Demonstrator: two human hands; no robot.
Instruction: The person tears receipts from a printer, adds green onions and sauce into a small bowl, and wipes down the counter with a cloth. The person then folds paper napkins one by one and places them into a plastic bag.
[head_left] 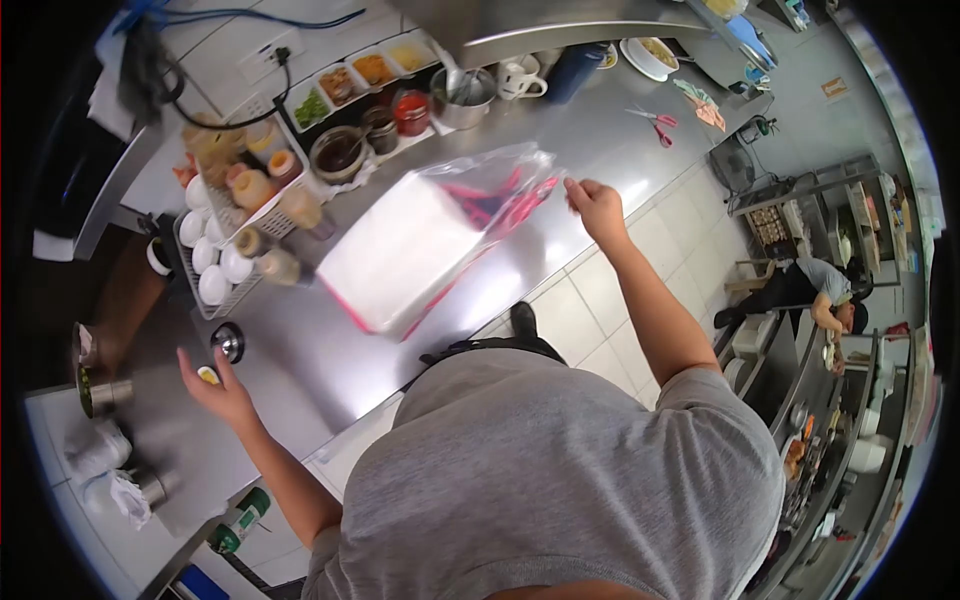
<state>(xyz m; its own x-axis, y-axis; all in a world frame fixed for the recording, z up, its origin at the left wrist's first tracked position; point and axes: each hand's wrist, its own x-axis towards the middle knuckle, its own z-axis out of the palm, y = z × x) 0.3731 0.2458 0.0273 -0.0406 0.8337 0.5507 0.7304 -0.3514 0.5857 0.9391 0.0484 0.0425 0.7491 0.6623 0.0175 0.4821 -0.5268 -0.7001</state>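
Observation:
A plastic bag (410, 250) with a white block-shaped content and pink-red edges hangs over the steel counter, slightly blurred. Its gathered clear end meets the fingers of my right hand (597, 208), which are closed in a pinch. On the other side, my left hand (218, 390) is over the counter with its fingers spread, holding nothing. Beside it are a small yellow-and-white item (208, 375) and a round dark metal object (228, 342).
Sauce containers (340, 152), a basket of bottles (250, 190) and a rack of white cups (212, 285) line the counter's back. Scissors (662, 128) and a cloth (702, 105) lie farther right. Another person (822, 285) leans over a work surface at far right.

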